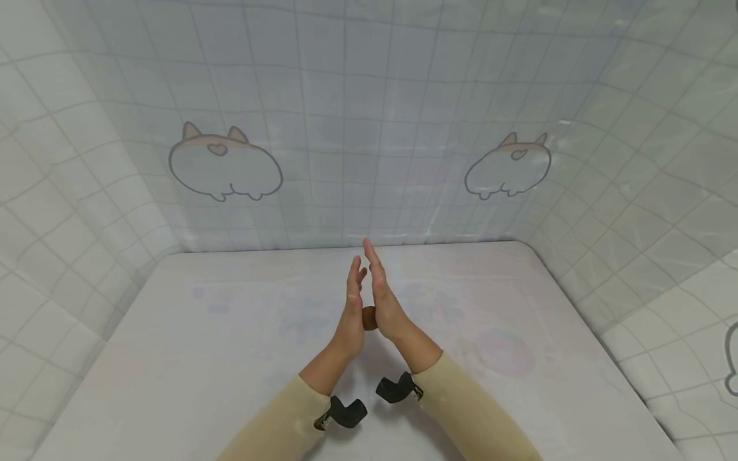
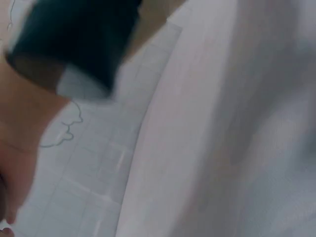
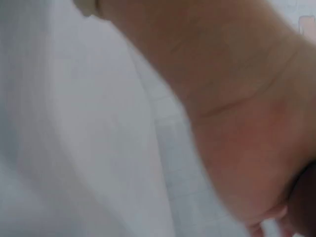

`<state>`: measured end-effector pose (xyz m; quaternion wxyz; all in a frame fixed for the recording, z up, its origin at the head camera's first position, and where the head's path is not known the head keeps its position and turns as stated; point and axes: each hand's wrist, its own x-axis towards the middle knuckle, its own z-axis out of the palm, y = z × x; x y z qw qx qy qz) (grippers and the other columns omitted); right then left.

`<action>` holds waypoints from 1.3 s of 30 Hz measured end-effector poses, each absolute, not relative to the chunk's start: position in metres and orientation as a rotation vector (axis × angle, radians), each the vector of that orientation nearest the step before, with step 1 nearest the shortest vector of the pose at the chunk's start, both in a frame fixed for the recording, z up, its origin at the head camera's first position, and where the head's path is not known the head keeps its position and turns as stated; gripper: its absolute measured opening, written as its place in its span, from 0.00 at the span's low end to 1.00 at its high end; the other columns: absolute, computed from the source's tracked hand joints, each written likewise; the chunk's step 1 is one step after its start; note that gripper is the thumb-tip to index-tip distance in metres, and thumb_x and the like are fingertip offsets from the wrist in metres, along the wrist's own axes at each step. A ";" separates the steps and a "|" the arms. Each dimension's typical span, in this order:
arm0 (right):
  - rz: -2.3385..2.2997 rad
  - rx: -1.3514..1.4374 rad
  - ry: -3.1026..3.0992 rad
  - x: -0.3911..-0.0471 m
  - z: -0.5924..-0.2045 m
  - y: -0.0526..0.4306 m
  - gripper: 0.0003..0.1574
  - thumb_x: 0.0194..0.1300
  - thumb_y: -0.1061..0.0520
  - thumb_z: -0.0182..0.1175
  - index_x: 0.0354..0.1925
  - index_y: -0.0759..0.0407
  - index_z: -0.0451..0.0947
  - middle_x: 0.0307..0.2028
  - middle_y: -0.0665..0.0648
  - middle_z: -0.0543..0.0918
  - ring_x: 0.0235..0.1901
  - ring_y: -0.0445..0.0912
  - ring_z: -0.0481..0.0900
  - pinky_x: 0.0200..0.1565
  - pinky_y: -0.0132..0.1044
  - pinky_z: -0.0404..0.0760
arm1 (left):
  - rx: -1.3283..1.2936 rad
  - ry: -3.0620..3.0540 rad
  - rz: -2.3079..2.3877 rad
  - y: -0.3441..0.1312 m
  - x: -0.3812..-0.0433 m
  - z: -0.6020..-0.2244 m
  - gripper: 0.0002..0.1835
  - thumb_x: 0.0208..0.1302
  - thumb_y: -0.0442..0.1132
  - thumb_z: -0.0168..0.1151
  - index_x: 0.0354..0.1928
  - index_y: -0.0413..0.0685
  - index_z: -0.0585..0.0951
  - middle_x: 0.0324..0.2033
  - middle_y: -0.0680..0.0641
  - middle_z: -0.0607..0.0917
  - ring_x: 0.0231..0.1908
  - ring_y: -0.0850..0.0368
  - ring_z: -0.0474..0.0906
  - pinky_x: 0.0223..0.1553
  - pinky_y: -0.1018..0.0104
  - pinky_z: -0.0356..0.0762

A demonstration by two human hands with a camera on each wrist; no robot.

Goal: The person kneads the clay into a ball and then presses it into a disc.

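Brown piece (image 1: 369,318) is pressed between the palms of left hand (image 1: 350,317) and right hand (image 1: 387,306), fingers straight, over the pale desk (image 1: 219,352). Black wrist mounts (image 1: 348,414) are worn at cream sleeves (image 1: 478,410). Desk is bounded by grid-patterned sheeting (image 1: 369,109), printed with cartoon animals (image 1: 225,165). Left wrist view is partly blocked by a mount; piece is cropped in right wrist view.

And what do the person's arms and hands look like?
The person wears long, plain, cream fabric sleeves. A black, bent, tube-shaped attachment sits on each sleeve. The bare left hand and bare right hand have no gloves or rings that I can see.
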<state>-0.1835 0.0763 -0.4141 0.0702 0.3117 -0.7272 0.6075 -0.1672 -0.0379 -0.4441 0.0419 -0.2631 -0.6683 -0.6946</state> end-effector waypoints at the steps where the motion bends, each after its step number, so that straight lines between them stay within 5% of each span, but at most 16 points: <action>1: 1.829 0.932 -2.205 -0.184 -0.416 0.076 0.61 0.64 0.14 0.19 0.81 0.47 0.31 0.80 0.50 0.35 0.78 0.49 0.33 0.70 0.66 0.37 | -0.800 -2.030 -2.125 -0.038 -0.166 -0.443 0.47 0.65 0.79 0.17 0.79 0.65 0.31 0.78 0.43 0.40 0.74 0.44 0.52 0.61 0.41 0.64; 5: 1.862 0.956 -2.233 -0.187 -0.429 0.073 0.60 0.64 0.14 0.18 0.81 0.46 0.31 0.80 0.50 0.34 0.78 0.51 0.33 0.71 0.65 0.37 | -0.795 -1.966 -2.060 -0.038 -0.166 -0.440 0.50 0.64 0.80 0.17 0.80 0.58 0.31 0.79 0.43 0.39 0.75 0.46 0.46 0.67 0.36 0.51; 6: 1.870 0.975 -2.223 -0.187 -0.432 0.072 0.60 0.65 0.15 0.18 0.81 0.47 0.31 0.80 0.51 0.35 0.78 0.52 0.33 0.71 0.64 0.37 | -0.798 -1.947 -2.045 -0.039 -0.166 -0.438 0.50 0.64 0.80 0.18 0.80 0.59 0.31 0.79 0.46 0.39 0.77 0.47 0.34 0.68 0.31 0.42; 10: 1.871 1.076 -2.119 -0.184 -0.439 0.068 0.57 0.70 0.20 0.17 0.80 0.55 0.30 0.80 0.57 0.36 0.78 0.54 0.34 0.72 0.61 0.38 | -0.808 -1.904 -2.011 -0.040 -0.171 -0.435 0.52 0.64 0.80 0.19 0.80 0.57 0.31 0.79 0.48 0.38 0.77 0.46 0.33 0.68 0.30 0.30; 23: 1.815 1.107 -1.970 -0.168 -0.433 0.062 0.56 0.73 0.23 0.17 0.80 0.60 0.32 0.79 0.63 0.38 0.78 0.54 0.37 0.74 0.50 0.42 | -0.769 -1.983 -1.956 -0.049 -0.187 -0.436 0.52 0.64 0.81 0.20 0.80 0.57 0.34 0.79 0.47 0.41 0.77 0.48 0.38 0.67 0.28 0.38; 31: 1.765 0.987 -1.979 -0.171 -0.416 0.067 0.60 0.71 0.20 0.21 0.80 0.62 0.35 0.79 0.63 0.41 0.77 0.54 0.40 0.72 0.60 0.43 | -0.867 -2.128 -1.969 -0.049 -0.182 -0.446 0.47 0.69 0.75 0.16 0.80 0.54 0.35 0.79 0.49 0.38 0.77 0.47 0.38 0.67 0.28 0.36; 39: 1.718 0.882 -1.985 -0.183 -0.415 0.072 0.59 0.71 0.20 0.23 0.80 0.61 0.37 0.79 0.61 0.43 0.77 0.56 0.43 0.72 0.58 0.46 | -0.996 -2.109 -1.985 -0.044 -0.171 -0.446 0.48 0.70 0.74 0.15 0.80 0.49 0.37 0.79 0.48 0.37 0.76 0.39 0.40 0.66 0.25 0.36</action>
